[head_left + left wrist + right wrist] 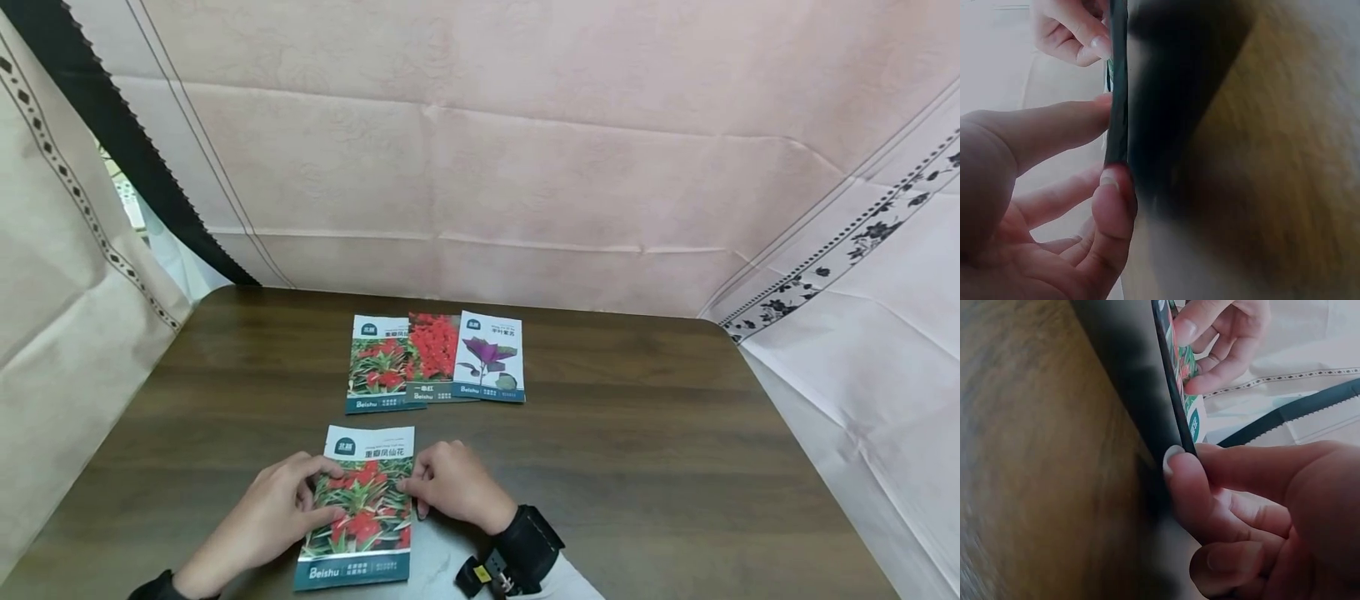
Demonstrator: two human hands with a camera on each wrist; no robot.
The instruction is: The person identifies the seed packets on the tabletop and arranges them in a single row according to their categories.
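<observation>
In the head view, a seed packet [367, 492] with red flowers and green leaves on its front is held up near the front of the table. My left hand [273, 512] grips its left edge, and my right hand [457, 487] pinches the right edge. Seen edge-on in the left wrist view, the packet [1119, 81] is thin and dark, caught between thumb and fingers. The right wrist view shows the packet's edge [1175, 394] between my right thumb and forefinger. What lies behind the packet is hidden in the head view.
Three overlapping packets lie farther back on the brown wooden table [637, 433]: one with red flowers and leaves [375, 362], one all red [433, 346], one with a purple plant [487, 358]. A pale surface [442, 554] shows below my right hand. Light cloth [510, 183] hangs around the table.
</observation>
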